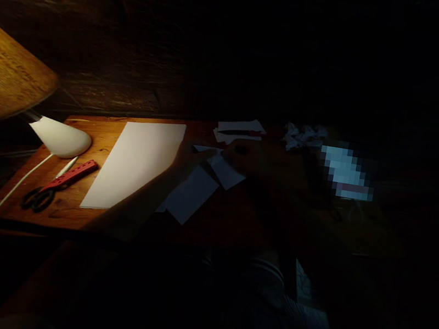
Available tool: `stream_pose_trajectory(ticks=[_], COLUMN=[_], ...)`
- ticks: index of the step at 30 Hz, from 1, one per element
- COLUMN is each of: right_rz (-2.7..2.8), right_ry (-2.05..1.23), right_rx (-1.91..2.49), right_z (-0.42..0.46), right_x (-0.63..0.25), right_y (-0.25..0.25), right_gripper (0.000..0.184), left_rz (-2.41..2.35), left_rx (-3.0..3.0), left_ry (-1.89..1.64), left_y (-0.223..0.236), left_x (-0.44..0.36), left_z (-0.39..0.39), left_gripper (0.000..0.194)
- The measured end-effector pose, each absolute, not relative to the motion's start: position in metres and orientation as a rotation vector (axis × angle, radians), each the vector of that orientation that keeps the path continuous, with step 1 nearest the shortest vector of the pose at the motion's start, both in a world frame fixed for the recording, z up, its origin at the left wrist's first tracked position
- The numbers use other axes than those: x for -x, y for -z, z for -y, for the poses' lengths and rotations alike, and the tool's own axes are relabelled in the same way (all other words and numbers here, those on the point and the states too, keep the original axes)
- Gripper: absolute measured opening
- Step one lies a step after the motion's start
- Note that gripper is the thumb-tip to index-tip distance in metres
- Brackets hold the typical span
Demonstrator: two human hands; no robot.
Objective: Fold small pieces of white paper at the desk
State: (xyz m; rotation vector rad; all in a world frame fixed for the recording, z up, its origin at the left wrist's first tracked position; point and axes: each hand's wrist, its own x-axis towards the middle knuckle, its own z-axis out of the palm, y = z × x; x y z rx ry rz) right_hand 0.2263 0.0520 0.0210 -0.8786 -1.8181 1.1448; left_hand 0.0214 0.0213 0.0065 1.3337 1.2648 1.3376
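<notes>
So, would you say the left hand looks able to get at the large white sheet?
Probably yes: the left hand is beside the large white sheet, with no object visible between them. It is busy at a small white paper, though, so it may need to leave that first.

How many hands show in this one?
2. The left hand and the right hand are close together at a small white paper, right of the large white sheet. Darkness may hide others.

Bare left hand (187, 155) angled inward, bare right hand (248, 157) near it, fingers bent, grips shadowed, left forearm (137, 193) stretched forward
</notes>
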Motion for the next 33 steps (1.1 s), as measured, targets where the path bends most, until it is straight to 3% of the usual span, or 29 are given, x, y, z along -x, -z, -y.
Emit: stream_pose_trajectory(ticks=[11, 24, 30, 33], right_rz=[1.78, 1.738, 1.713, 1.728], right_ry=[-1.223, -1.124, -1.142, -1.126], right_rx=[0.858, 0.984, 1.071, 1.072], right_z=[-0.045, -0.051, -0.052, -0.053], right_x=[-0.219, -0.228, -0.229, -0.228], right_y=[-0.023, -0.032, -0.027, -0.026], right_gripper=[0.017, 0.015, 0.025, 0.03], left_rz=[-1.254, -1.289, -1.116, -1.139], left_rx=[-1.441, -1.221, -1.111, -1.033], left_ry=[-1.256, -1.453, -1.57, -1.568], left_y=[-0.016, -0.001, -0.013, -0.019], left_x=[-0.025, -0.013, -0.018, -0.021], left_z=[-0.012, -0.031, -0.024, -0.022], left_gripper=[0.023, 0.021, 0.039, 0.036])
